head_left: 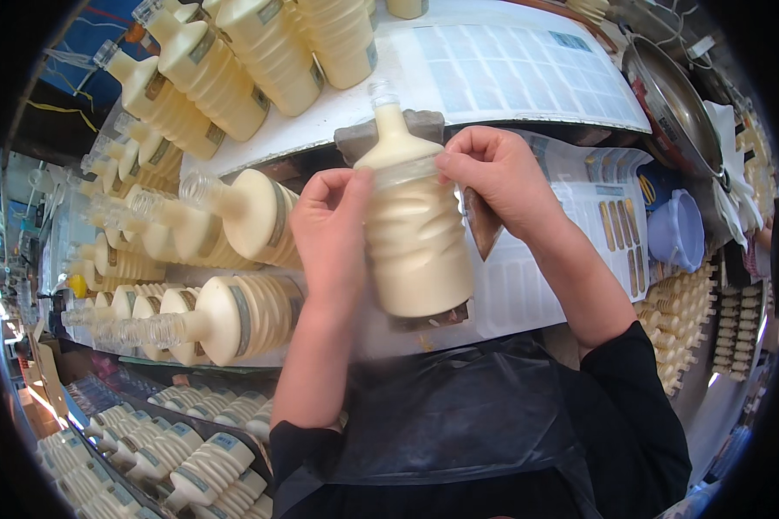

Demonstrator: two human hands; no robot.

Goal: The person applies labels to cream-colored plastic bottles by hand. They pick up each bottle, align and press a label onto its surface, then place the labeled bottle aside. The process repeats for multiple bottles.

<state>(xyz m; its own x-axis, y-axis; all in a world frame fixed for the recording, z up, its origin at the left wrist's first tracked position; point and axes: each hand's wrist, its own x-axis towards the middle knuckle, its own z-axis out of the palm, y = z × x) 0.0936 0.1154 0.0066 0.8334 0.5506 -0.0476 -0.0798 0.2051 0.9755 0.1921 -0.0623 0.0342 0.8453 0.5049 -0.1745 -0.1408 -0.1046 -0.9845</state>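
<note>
Evidently, a clear band [404, 170] is being fitted to a cream bottle [417, 259]

The bottle lies between the two grips, its neck pointing away from the person over a grey block [351, 144], with the band crossing its shoulder. The left hand [331, 212] pinches at the band's left end, thumb to finger; the right hand [498, 173] pinches at the other, though I can't tell how much film sits between the fingertips. Just below the right grip hangs a brown pointed piece [482, 225]; whether it is held, I can't see.

I'd judge this step to be lining the band up; the next move calls for even tension, then pressing both ends around the curve without creases.

Right of the grips, a pale sheet [506, 290] carries brown strips [619, 233]. Left, more bottles [260, 212] crowd close; beyond the grips stretches a white desk [398, 52].
</note>
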